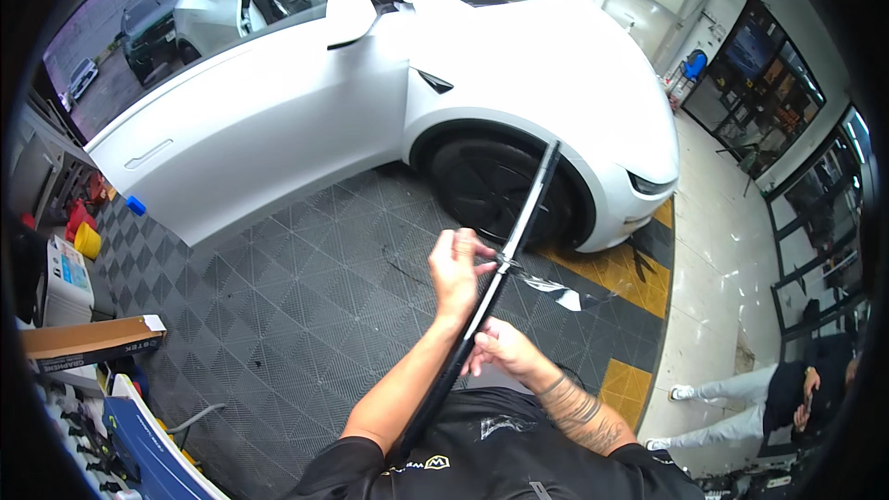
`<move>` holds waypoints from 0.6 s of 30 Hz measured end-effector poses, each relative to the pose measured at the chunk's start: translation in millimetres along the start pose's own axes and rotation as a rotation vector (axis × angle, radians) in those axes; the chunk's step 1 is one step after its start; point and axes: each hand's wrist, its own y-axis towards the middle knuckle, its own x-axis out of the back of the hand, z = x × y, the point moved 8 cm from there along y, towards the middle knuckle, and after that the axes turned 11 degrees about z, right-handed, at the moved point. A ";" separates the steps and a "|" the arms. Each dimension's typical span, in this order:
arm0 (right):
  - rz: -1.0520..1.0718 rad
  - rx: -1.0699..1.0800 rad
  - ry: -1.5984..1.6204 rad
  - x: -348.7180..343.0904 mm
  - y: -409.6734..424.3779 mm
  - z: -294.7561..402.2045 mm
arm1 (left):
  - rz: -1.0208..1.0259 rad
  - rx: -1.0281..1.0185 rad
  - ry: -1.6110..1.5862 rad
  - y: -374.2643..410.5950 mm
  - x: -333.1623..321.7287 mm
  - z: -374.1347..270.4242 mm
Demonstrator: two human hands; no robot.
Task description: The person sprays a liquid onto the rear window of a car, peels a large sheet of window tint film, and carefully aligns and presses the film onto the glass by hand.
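Note:
A long, glossy black strip or tube (pixel 529 208), its exact kind unclear, runs slantwise from the front wheel towards my body. Along its upper part, my left hand (pixel 455 274) pinches thin clear film at its edge. A crumpled tail of this film (pixel 566 295) hangs to the right, over the floor. Lower down, my right hand (pixel 505 351) grips the black strip from its right side, with the fingers partly hidden. Beyond both hands stands a white car, its front door (pixel 292 118) open, the fender (pixel 479 90) and dark front wheel (pixel 500 184) facing me.
Grey floor tiles (pixel 298 305) with yellow ones (pixel 625 389) lie below. At left are a long cardboard box (pixel 90 337), a yellow cup-like container (pixel 87 241) and a blue box (pixel 156 458). A blue object (pixel 135 205) touches the door's edge. Another person (pixel 778 389) is at lower right.

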 end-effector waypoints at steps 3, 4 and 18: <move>-0.274 0.224 0.044 25.7 22.3 24.8 | 0.380 -0.044 0.526 31.7 -19.4 -24.7; -0.351 0.270 0.040 41.2 25.0 41.0 | 0.467 -0.011 0.548 34.8 -15.6 -31.6; 0.089 0.639 -0.561 199.2 300.4 509.7 | 0.376 0.042 0.525 239.9 48.2 -125.9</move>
